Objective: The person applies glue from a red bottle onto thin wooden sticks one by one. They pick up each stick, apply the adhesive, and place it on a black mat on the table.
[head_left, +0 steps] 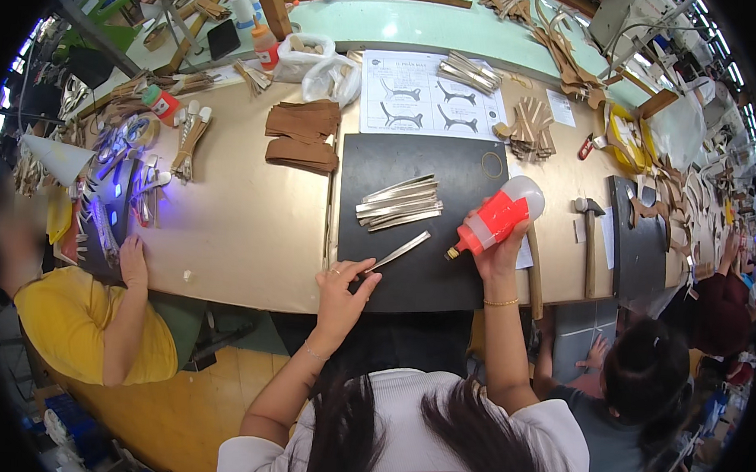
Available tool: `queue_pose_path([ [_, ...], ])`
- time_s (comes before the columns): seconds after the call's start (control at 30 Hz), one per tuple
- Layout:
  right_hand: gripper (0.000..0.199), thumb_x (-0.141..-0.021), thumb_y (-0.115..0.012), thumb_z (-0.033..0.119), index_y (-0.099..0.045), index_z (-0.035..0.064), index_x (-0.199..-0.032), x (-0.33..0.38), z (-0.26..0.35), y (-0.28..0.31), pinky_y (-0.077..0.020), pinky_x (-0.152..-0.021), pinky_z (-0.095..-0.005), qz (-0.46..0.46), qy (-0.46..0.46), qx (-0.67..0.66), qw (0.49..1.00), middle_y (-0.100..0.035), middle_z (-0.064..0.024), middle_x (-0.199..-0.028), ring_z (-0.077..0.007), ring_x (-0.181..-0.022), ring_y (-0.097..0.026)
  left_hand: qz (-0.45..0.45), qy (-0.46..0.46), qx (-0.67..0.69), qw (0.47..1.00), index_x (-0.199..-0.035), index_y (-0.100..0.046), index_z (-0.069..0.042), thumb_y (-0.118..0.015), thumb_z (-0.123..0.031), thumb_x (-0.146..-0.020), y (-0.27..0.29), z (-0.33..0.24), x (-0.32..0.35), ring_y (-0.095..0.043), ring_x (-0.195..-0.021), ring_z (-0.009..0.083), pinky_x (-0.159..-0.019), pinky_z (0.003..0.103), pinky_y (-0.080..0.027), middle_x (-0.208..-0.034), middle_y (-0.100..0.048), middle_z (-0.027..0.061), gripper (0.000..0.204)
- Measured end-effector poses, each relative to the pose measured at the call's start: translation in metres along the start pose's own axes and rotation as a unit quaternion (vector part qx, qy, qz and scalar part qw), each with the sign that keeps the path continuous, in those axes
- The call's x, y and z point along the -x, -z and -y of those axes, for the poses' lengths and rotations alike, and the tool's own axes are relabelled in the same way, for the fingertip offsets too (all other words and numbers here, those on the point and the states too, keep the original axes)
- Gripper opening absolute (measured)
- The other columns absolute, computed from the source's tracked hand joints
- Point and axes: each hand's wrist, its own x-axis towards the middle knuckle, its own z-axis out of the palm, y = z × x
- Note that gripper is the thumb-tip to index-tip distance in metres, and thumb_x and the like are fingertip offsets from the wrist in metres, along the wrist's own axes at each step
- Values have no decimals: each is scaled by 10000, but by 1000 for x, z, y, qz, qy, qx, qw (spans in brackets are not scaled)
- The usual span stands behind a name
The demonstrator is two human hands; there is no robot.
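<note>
My left hand pinches the near end of a narrow metallic strip, which slants away over the black mat. In my right hand is a squeeze bottle with a red label, tilted so its dark nozzle points down and left toward the mat. My fingers wrap round its body. Beyond the strip lies a loose pile of similar pale metallic strips. A rubber band rests near the mat's far right corner.
Brown leather pieces are stacked left of the mat. Behind it lies a printed sheet with strip bundles nearby. To the right are a hammer and a second black mat. Co-workers sit on both sides, one in a yellow shirt.
</note>
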Motion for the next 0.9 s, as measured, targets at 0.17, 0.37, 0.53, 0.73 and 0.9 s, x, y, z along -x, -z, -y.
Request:
queue_pose_path([
  [0.17,888,-714,-610,741,-474,29,-1226,6,1,-4,-517,-870,-413,-18,24,32,999,-585,-100,-1061,-252,-982,-603,-17,23,19,999,-945,-729,-84,-721,-167,-813,-3,1,-2,-554,-739,163,-795,317,-335,-760,-635,7,156],
  [0.37,855,-737,-655,665,-430,72,-1310,13,-1,-7,-505,-941,-436,-39,58,85,994,-553,-64,-1201,-262,-1103,-577,-39,9,82,996,-935,-728,-35,-730,-112,-805,-3,2,-2,-569,-683,174,-686,311,-421,-729,-651,58,151],
  [0.53,781,-780,-673,600,-432,71,-1301,10,-3,-9,-508,-931,-371,-46,88,134,986,-558,-52,-1185,-200,-1100,-581,-47,28,119,991,-923,-728,-24,-741,-116,-802,-3,0,-2,-567,-686,163,-712,295,-426,-747,-658,56,153],
  [0.73,743,-809,-653,589,-424,76,-1295,9,-1,-20,-510,-927,-364,-91,98,139,981,-554,-48,-1151,-171,-1076,-571,-40,66,79,994,-903,-732,-73,-763,-170,-794,-2,2,2,-555,-733,116,-843,287,-331,-686,-610,-4,149],
  [0.9,689,-843,-615,591,-430,91,-1278,5,1,-28,-520,-893,-363,-130,66,84,986,-557,-40,-1099,-165,-1030,-580,-22,92,80,992,-909,-727,-51,-765,-160,-796,0,5,3,-538,-712,124,-765,278,-370,-699,-616,15,162],
])
